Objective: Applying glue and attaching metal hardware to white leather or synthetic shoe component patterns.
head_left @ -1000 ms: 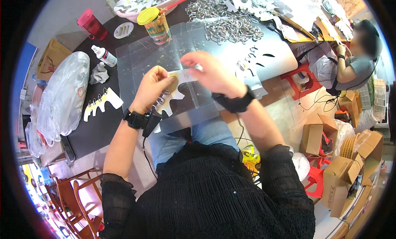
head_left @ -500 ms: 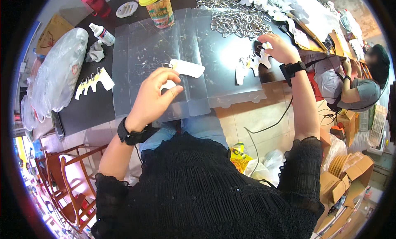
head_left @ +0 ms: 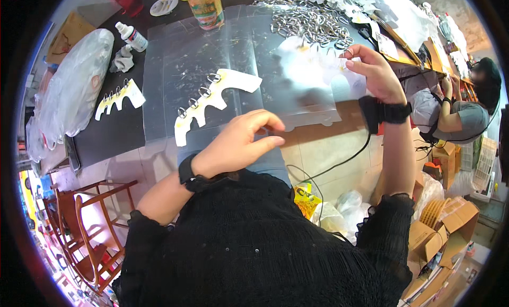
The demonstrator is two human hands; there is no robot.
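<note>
My left hand (head_left: 238,142) is open above the table's near edge, thumb and fingers apart with nothing between them. Just beyond it, a white scalloped strip (head_left: 214,97) with several metal rings lies on a clear plastic sheet (head_left: 175,52). My right hand (head_left: 379,76) pinches, at its fingertips, the edge of a second white scalloped strip (head_left: 347,76), which is smeared by motion and glare. A similar ringed strip (head_left: 121,99) rests on the dark table at the left.
A pile of metal rings (head_left: 307,26) lies at the far side, with white pieces behind it. A yellow-lidded tub (head_left: 204,10), a white bottle (head_left: 131,36) and a plastic-wrapped bundle (head_left: 79,84) stand around the sheet. A co-worker (head_left: 461,105) sits at the right.
My left hand has moved nearer to my body and rightward, uncovering the middle strip. The right hand's strip has shifted from lying by the hand to a blurred spread beyond it.
</note>
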